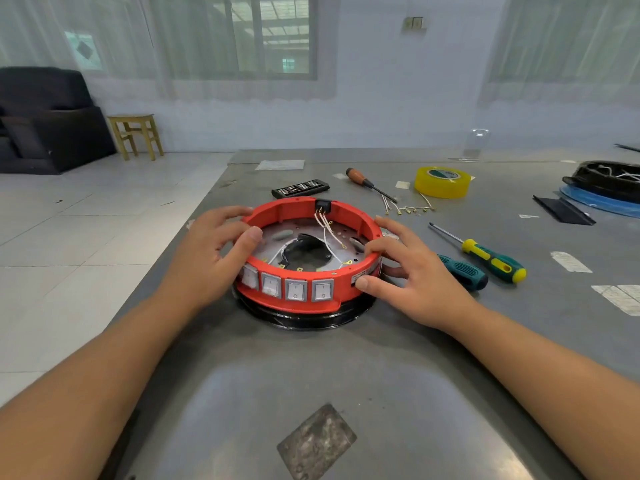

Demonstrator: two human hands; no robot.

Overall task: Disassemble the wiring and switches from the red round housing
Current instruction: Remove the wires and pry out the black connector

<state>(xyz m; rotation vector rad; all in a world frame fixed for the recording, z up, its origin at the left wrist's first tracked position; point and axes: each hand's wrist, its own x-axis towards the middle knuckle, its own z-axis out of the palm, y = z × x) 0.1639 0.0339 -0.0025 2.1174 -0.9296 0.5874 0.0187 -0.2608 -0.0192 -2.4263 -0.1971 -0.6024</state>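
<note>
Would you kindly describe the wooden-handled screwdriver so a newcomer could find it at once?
Start at the red round housing on the grey table, then look beyond it toward the yellow tape roll. Just left of the roll lies the screwdriver, the only one with an orange-brown wooden handle.

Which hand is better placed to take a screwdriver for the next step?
Probably the right hand: both green-handled screwdrivers lie just beside it on the table, while the left hand grips the far side of the red housing and can steady it.

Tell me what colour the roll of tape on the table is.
Yellow. The roll of tape shows clearly in the head view, lying flat beyond the red housing.
</note>
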